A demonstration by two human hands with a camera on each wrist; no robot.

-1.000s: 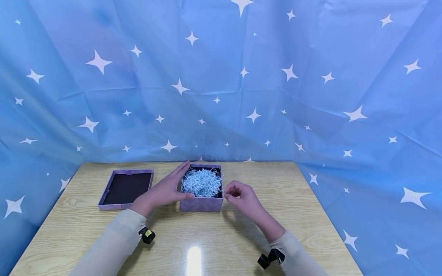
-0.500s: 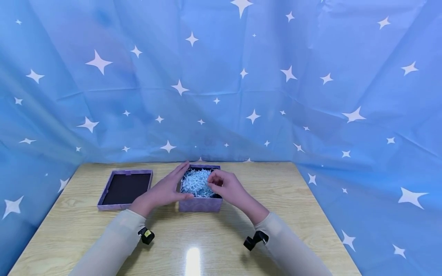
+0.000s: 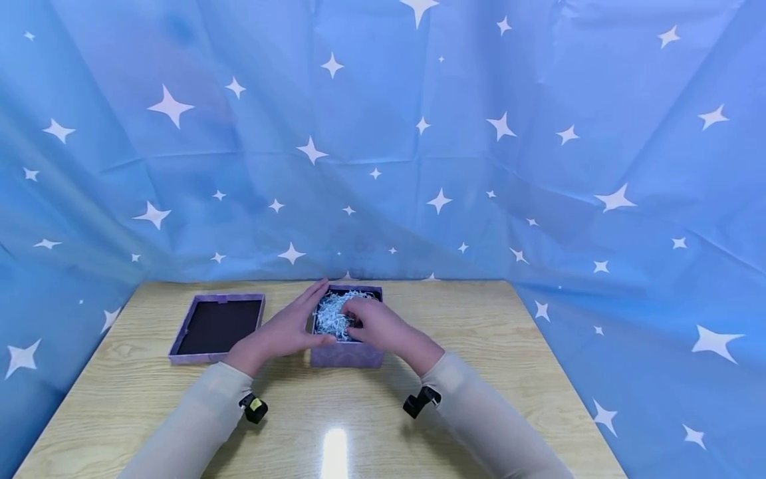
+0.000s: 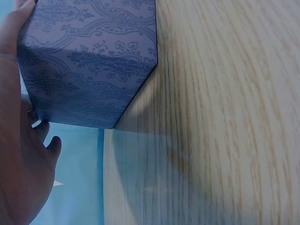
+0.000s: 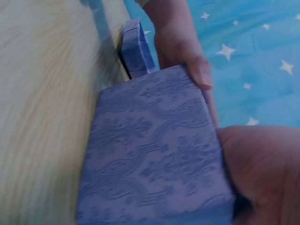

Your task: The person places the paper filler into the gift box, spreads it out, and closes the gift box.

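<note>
A patterned purple box [image 3: 346,355] stands on the table in the head view, filled with pale blue shredded paper [image 3: 330,314]. My left hand [image 3: 286,330] holds its left side, thumb at the front edge and fingers toward the back corner. Through the left wrist view, the box's patterned sides [image 4: 89,61] show beside that hand. My right hand [image 3: 383,326] reaches over the right rim, bent fingers and thumb in among the paper. Its fingertips are hidden there, so whether they pinch any strands is unclear. The right wrist view shows the box wall [image 5: 150,150] and the right hand [image 5: 262,168] over its edge.
To the left lies a purple lid [image 3: 262,313], black inside facing up. The wooden table [image 3: 479,372] reaches back to a blue curtain [image 3: 383,166] with white stars. A bright reflection shines on the table near the front.
My right hand has moved left from beside the box's right edge into the shredded paper, which is now bunched more to the left. The left hand and box have stayed put.
</note>
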